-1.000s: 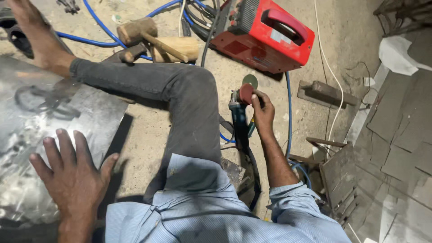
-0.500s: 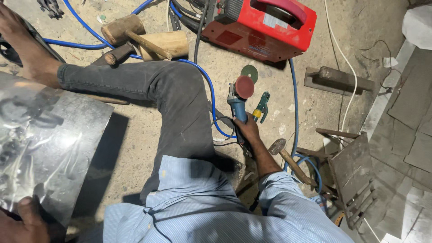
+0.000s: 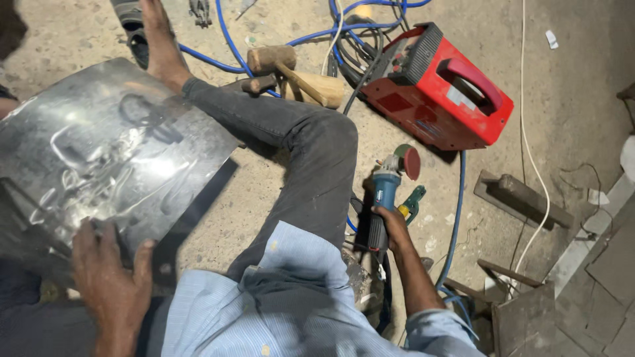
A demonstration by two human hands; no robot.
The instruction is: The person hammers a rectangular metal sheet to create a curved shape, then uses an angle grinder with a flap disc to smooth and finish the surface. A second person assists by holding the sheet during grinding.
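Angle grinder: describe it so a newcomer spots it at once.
Find the red box on the floor; just below its near corner lies the grinder, gripped by the right hand. Unlike the wooden mallets nearby, it has a blue body and a red disc.

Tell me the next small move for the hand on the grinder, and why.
Probably lift the angle grinder and swing it left toward the metal sheet. The right hand grips its body on the floor, while the left hand steadies the sheet's near edge, well apart.
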